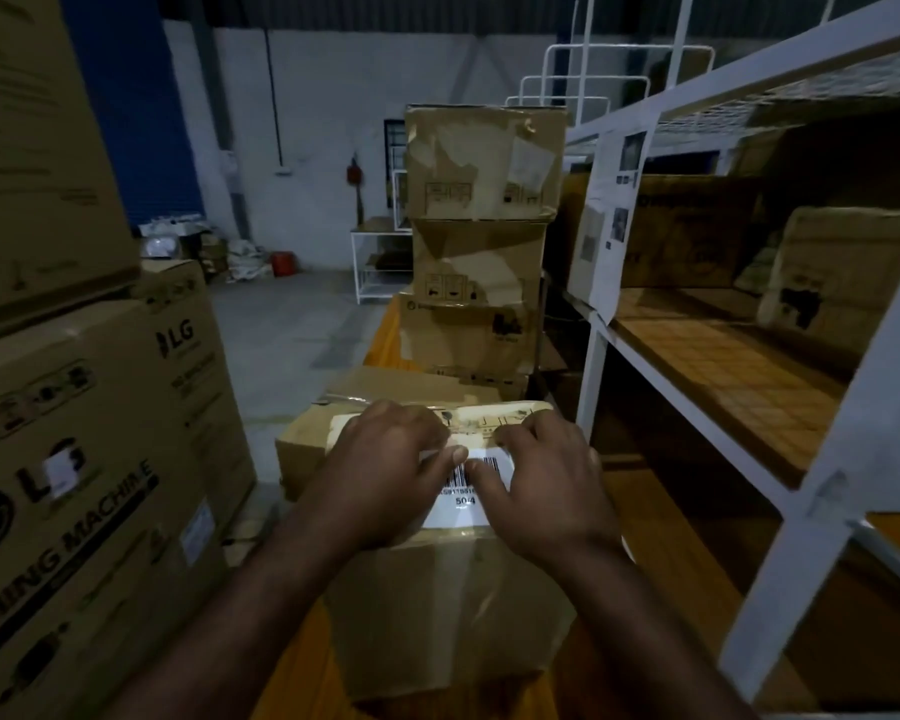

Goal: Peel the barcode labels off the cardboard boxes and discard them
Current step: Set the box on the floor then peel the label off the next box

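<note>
A brown cardboard box stands low in front of me, taped along its top. A white barcode label is stuck on the box's top face. My left hand lies on the label's left part, fingers curled, thumb tip on the label's upper edge. My right hand lies on the right part, thumb tip on the barcode beside the left thumb. Both hands hide most of the label. Whether an edge is lifted I cannot tell.
Large LG washing machine boxes stack on the left. A tall pile of worn cardboard boxes rises behind my box. A white metal rack with wooden shelves and boxes fills the right. Bare concrete floor runs beyond.
</note>
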`<state>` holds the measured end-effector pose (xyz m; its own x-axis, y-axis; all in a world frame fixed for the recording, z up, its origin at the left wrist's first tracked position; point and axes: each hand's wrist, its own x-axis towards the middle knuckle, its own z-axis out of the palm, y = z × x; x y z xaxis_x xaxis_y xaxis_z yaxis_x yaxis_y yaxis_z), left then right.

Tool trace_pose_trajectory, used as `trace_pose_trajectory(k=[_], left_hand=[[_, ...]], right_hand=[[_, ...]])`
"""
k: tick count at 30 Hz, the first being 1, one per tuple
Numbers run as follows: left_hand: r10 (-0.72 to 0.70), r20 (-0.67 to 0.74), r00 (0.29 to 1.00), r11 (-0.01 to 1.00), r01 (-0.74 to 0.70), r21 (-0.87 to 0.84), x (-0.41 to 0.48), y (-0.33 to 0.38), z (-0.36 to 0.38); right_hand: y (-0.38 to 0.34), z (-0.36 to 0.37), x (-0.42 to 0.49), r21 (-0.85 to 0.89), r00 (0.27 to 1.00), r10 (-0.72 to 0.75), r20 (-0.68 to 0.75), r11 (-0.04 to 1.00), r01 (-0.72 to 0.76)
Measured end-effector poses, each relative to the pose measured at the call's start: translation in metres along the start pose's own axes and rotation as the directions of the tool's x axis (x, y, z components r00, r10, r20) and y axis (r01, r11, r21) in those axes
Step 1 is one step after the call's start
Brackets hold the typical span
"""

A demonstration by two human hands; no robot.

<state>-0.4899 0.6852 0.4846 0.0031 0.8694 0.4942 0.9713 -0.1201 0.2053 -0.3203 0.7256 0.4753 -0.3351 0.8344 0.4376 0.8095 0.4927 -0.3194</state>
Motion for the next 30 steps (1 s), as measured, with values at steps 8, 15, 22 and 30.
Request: trace_pose_trajectory(k=[8,15,22,30], left_hand=[[-0.005,-0.093,0.996,0.993,-0.006,-0.116,-0.015,0.002,-0.002],[-0.056,-0.104,0.993,0.975,0.032,-0.221,-0.030,0.006,-0.008],[-0.054,0.030,0.998,0.960,0.061,-0.274,-0.034,-0.001,-0.019],[-0.024,0.032,0.999,0.971,0.031,-0.238,-0.034,0.007,-0.020]], right_hand=[[0.001,-0.002,-0.015,0.054,0.999,-0.027,-0.045,0.998,0.029],[-0.005,-0.018,-0.011,0.167,0.998,0.043,0.050,0.985,-0.051],[0.006,-0.021,-0.026,0.613,0.993,0.031,0.111,0.784,-0.093],[0.014,-0.021,-0.036,0.703,0.996,0.040,0.079,0.706,-0.084]])
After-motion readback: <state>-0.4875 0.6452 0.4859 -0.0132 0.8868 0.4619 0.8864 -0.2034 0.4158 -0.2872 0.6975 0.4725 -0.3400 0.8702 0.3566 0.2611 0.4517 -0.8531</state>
